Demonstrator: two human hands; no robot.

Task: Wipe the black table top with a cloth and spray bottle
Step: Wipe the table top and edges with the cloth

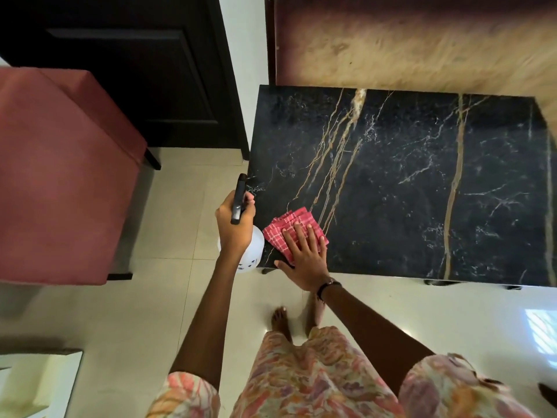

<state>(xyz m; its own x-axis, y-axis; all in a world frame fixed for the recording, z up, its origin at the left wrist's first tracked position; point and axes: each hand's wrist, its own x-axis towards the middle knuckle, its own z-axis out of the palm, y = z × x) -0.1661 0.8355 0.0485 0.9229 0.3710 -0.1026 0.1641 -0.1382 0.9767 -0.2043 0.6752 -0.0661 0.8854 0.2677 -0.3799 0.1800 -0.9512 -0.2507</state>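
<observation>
A black marble-patterned table top [422, 182] with gold and white veins fills the right of the head view. A folded red checked cloth [281, 226] lies on its near left corner. My right hand [304, 254] lies flat on the cloth, fingers spread, pressing it to the table. My left hand [233, 226] hovers just left of the table's edge, gripping a white spray bottle [250, 253] with a black trigger head [238, 199] whose nozzle points toward the table.
A red upholstered seat [60, 176] stands to the left with a strip of tiled floor [180, 206] between it and the table. A dark door [135, 70] is behind. My bare feet [281, 322] stand close to the table's front edge.
</observation>
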